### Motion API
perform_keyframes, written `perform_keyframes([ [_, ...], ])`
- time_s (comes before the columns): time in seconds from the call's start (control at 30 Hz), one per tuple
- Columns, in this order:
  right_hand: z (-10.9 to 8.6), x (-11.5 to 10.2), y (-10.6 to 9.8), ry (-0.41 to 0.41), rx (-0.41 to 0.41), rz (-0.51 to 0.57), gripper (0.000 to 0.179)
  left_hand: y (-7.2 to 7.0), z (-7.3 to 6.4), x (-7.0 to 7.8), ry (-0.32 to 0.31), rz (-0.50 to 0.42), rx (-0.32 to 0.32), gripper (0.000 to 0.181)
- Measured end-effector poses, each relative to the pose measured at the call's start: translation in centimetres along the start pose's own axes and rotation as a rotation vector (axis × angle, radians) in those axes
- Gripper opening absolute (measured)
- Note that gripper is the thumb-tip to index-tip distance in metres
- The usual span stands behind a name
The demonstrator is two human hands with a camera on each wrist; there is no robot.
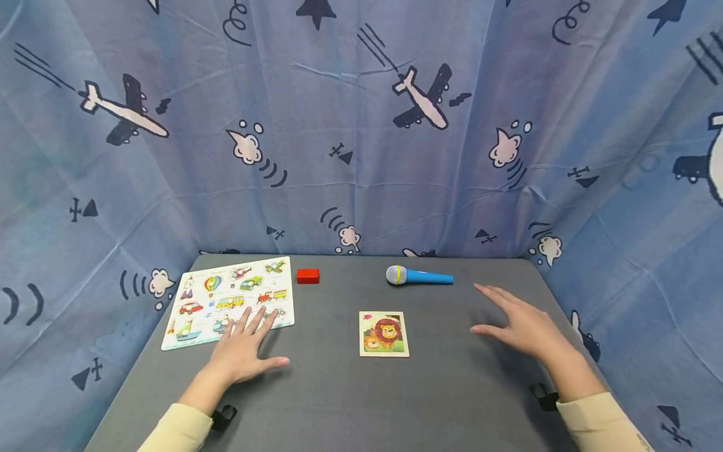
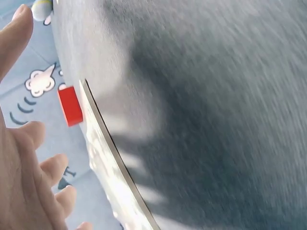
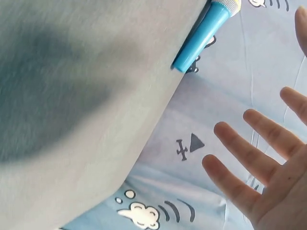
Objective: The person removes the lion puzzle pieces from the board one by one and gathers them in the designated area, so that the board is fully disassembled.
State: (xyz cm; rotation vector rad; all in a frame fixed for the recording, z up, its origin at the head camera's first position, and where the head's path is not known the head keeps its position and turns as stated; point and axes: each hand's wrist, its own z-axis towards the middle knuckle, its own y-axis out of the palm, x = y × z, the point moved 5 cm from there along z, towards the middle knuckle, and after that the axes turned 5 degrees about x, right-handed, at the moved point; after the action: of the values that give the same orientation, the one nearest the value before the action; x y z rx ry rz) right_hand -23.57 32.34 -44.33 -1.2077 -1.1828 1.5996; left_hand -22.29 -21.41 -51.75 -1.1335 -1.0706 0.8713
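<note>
My left hand [image 1: 241,353] hovers with spread fingers over the near right corner of a white vehicle puzzle board [image 1: 194,307]; its shadow falls on the table in the left wrist view. Nothing is in its grasp. On the right, my other hand [image 1: 524,326] is held above the table, fingers extended and holding nothing. Nearest to it lies a blue toy microphone [image 1: 429,277] with a grey head and a yellow ring, pointing left. A small square lion picture puzzle [image 1: 384,334] lies flat between the hands. Beside the board's far right corner sits a red block [image 1: 307,276].
The grey table [image 1: 339,402] ends at the back and sides against a blue curtain [image 1: 350,157] printed with planes, stars and clouds. A black strap [image 1: 224,417] is on the left wrist and another strap [image 1: 543,397] on the right.
</note>
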Motion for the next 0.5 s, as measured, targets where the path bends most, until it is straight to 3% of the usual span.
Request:
perform_keyframes([
  [0.5, 2.0, -4.0, 3.0, -0.072, 0.044, 0.14, 0.075, 2.4, 2.3, 4.8, 0.044, -0.08, -0.034, 0.112],
])
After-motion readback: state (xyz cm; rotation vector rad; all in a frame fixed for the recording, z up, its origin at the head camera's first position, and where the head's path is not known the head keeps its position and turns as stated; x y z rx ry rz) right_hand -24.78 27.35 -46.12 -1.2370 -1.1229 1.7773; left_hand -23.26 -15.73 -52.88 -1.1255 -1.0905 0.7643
